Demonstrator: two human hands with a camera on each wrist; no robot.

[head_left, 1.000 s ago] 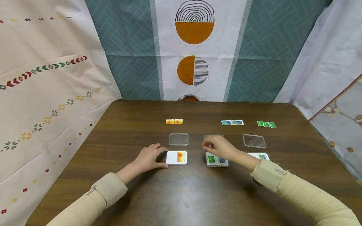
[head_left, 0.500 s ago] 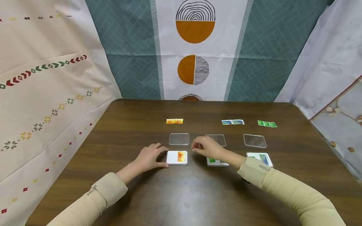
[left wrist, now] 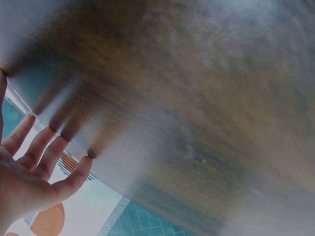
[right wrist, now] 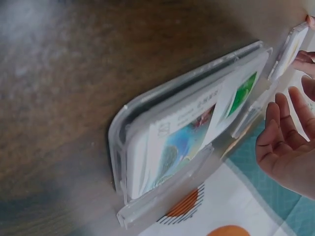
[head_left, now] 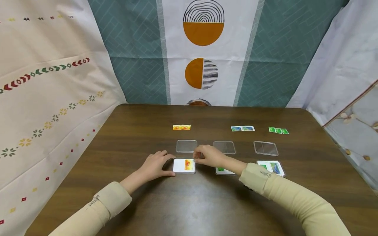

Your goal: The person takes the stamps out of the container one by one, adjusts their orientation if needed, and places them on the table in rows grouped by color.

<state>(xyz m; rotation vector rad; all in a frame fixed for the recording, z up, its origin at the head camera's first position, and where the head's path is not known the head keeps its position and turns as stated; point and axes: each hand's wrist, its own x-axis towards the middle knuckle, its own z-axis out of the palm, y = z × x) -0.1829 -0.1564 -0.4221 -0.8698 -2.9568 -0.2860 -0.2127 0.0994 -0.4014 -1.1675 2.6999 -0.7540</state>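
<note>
Box [head_left: 178, 166] is held by the left hand [head_left: 154, 166], fingers [head_left: 168, 156] spread; beside it the right hand [head_left: 210, 156] bunches its fingers, grip unclear.

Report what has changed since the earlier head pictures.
The right hand has moved left, from the middle case to the left case's right edge, uncovering more of the middle clear lid. No grasp or release is plain. The left hand stays at the left case's left edge; the orange cards, blue cards and green cards lie unmoved.
</note>
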